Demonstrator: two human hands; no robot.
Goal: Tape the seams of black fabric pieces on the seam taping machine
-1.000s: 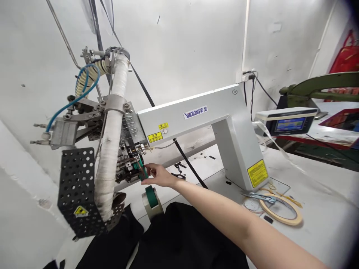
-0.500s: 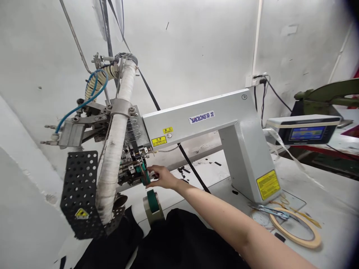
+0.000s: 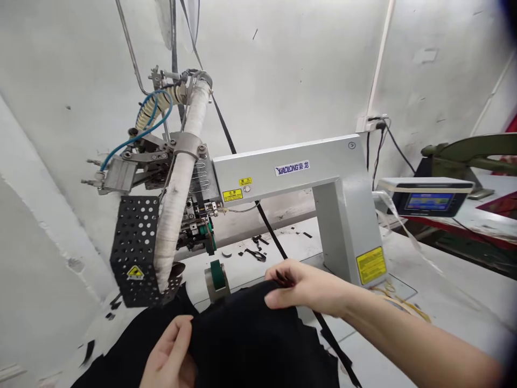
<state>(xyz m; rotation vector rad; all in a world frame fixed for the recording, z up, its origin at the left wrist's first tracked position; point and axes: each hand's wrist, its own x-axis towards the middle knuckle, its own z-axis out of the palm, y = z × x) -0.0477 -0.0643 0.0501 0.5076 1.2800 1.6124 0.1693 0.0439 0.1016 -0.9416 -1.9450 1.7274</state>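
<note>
Black fabric (image 3: 242, 339) spreads across the lower middle in front of the machine. My left hand (image 3: 172, 350) pinches its upper edge between thumb and fingers. On the right, my right hand (image 3: 309, 288) has thumb and curled fingers closed at the fabric's top edge, with a small dark piece showing inside the fingers. Just beyond the cloth stands a lower roller (image 3: 217, 275) with a green band. Above it hangs the machine's upper green roller (image 3: 208, 231), apart from both hands.
The grey machine arm (image 3: 283, 161) spans the table. A white-wrapped pipe (image 3: 181, 183) and black perforated guard (image 3: 133, 253) hang at left. A control screen (image 3: 428, 200) stands at right. A black strip (image 3: 270, 229) runs down behind my right hand; black scraps (image 3: 256, 254) lie behind the rollers.
My right hand has left the upper green roller and come down to the fabric. My left hand has come into view, gripping the cloth. The view has shifted, and the fabric is raised.
</note>
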